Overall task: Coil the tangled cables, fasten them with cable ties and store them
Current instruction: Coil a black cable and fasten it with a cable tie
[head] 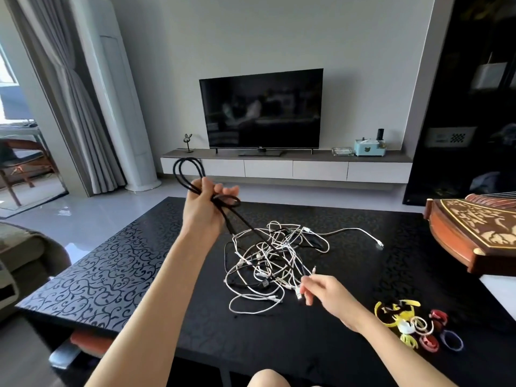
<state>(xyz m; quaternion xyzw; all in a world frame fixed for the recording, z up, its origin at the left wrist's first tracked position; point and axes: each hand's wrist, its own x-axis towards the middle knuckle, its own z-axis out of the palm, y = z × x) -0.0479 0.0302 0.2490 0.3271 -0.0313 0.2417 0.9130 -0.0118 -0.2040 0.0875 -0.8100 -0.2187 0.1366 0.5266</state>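
The left arm reaches out from the near edge, forearm slanting up over the table point(111, 269), wrist cocked so the left hand point(205, 209) sits raised well above the top. Its fingers are curled round a black cable point(186, 170), gathered in the fist into two loops: one stands up and to the left of the knuckles, the other pokes out to the right past the fingertips. From the fist the cable's loose run drops slantwise into the tangle point(275, 255), a heap of white and dark leads lying on the middle of the table. The right arm comes in low, and the right hand point(324, 291) hovers just over the tangle's near right edge, fingers half bent with the tips among the plug ends there; whether they actually pinch one I cannot tell. Just right of that wrist lies a little pile of coloured ties point(413, 325), yellow, red, white and blue, on the tabletop. Back on the shelf point(307, 156) under the TV point(262, 110) stands a pale blue box point(368, 148), something white poking from its top.
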